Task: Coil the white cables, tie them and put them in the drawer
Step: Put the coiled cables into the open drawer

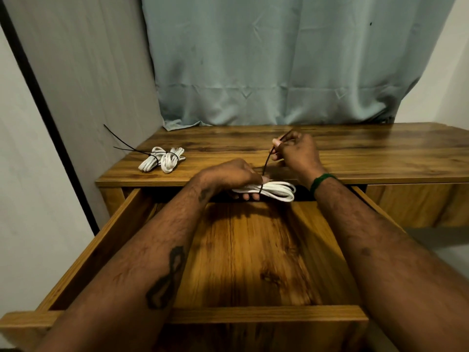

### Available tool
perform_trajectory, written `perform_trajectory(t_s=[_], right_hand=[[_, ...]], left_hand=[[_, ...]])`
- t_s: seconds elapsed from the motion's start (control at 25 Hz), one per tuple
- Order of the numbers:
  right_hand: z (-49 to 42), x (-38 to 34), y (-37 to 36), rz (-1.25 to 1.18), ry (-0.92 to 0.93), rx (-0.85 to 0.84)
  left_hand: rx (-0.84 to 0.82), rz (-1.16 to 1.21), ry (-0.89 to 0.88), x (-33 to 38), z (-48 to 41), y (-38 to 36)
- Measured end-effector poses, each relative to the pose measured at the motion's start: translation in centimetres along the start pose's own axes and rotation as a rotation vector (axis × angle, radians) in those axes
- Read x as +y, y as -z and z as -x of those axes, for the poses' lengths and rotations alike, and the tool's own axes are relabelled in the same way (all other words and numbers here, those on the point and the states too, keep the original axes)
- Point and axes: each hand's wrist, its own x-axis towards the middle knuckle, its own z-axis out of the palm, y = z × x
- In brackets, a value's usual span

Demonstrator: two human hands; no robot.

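Observation:
My left hand [229, 177] grips a coiled white cable [276, 191] at the table's front edge, above the back of the open drawer [243, 252]. A black cable tie [267, 165] loops around the coil. Its free end rises to my right hand [295, 152], which pinches it above the tabletop. Two other coiled white cables [162, 159] lie at the table's left side, each bound with a black tie whose long tails stick out to the left. Nothing lies on the wooden floor of the drawer.
The wooden table [355, 153] stands against a pale blue curtain [279, 59]. A grey panel with a black edge [88, 72] leans on the left. The drawer's front board [266, 315] is close below me. A second, closed drawer front [416, 204] is at the right.

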Motion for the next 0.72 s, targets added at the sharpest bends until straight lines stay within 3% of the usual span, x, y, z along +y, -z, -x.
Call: perform_trajectory(t_s=[0.12, 0.24, 0.44, 0.72], right_hand=[[-0.8, -0.3, 0.8, -0.020, -0.024, -0.013], [-0.3, 0.8, -0.5, 0.166, 0.004, -0.034], [1.8, 1.2, -3.1, 0.549, 0.211, -0.266], [3.1, 1.2, -4.2, 0.717, 0.249, -0.410]], left_hand=[[0.322, 0.284, -0.064, -0.3, -0.3, 1.0], [0.513, 0.381, -0.066, -1.0, -0.6, 1.5], [0.827, 0.338, -0.037, -2.9, -1.5, 3.4], [1.026, 0.202, 0.105, -5.3, -1.4, 4.4]])
